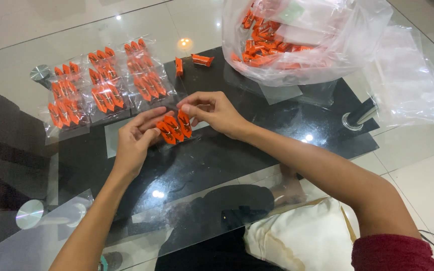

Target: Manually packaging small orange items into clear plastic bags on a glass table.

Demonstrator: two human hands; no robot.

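Three small orange wrapped candies (175, 128) lie side by side in a clear little packet on the glass table (257, 165). My left hand (134, 140) grips the packet's left end with thumb and fingers. My right hand (212, 111) pinches its upper right edge, fingertips just above the candies. Both forearms reach in from the bottom of the view.
Several filled clear packets of orange candies (104, 83) lie in rows at the upper left. Two loose candies (192, 62) sit behind my hands. A big plastic bag of candies (297, 37) stands at the top right, a stack of empty clear bags (408, 85) beside it.
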